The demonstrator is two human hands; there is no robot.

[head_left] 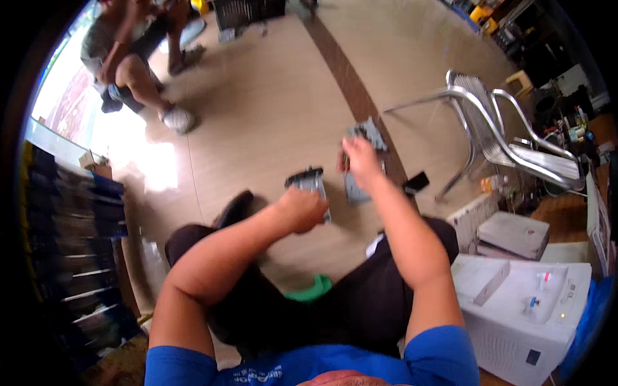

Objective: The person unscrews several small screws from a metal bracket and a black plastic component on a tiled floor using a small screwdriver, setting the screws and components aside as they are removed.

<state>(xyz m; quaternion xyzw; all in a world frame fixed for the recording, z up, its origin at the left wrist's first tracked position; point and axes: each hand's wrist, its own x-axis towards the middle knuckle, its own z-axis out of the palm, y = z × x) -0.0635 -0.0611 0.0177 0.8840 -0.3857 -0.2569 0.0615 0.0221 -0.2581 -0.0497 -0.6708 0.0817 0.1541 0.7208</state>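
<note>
My left hand (302, 209) is closed on the near side of a flat grey metal unit with a black end (310, 182), held low over the floor between my knees. Much of that unit is hidden under the fingers. Farther right, my right hand (360, 161) is closed in a pinch; something small and dark shows at its fingertips, too blurred to name. Beneath and beyond that hand lie a flat grey metal plate (358, 192) and a second grey metal part with an uneven outline (373, 133).
A metal-framed chair (496, 128) stands at the right, a white water dispenser (515, 309) at the lower right. Beside my right knee is a small black object (416, 183). Someone sits at the far left, near a black crate (248, 11). Dark stacked goods (77, 244) line the left.
</note>
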